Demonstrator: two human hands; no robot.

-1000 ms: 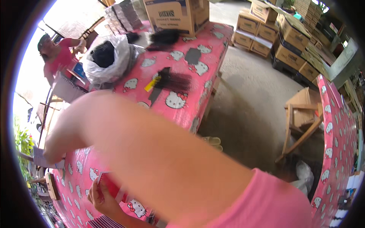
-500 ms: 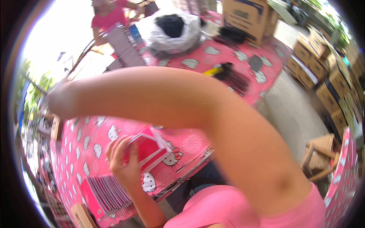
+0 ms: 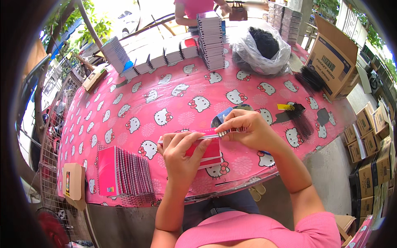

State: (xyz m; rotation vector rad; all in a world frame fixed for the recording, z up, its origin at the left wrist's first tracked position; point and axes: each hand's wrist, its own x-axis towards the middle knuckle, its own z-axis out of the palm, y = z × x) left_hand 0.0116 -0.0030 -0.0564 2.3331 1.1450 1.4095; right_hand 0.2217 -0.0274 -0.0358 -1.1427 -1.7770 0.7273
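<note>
My left hand (image 3: 182, 155) grips a small red notebook (image 3: 206, 151) over the near part of the pink cartoon-cat tablecloth (image 3: 165, 99). My right hand (image 3: 250, 130) pinches a thin spiral coil (image 3: 225, 133) along the notebook's top edge. Both hands meet at the notebook. A row of finished pink notebooks (image 3: 124, 171) stands to the left of my left hand.
Black coils (image 3: 302, 118) lie on the right of the table, with a clear bag of more coils (image 3: 260, 47) behind. Stacks of white pads (image 3: 211, 39) line the far edge. A person in pink (image 3: 198, 8) works across the table. Cardboard boxes (image 3: 331, 58) stand at right.
The view has swung from the right side back over the table. My right arm, which crossed the picture, has come down, and its hand now holds a coil at the notebook.
</note>
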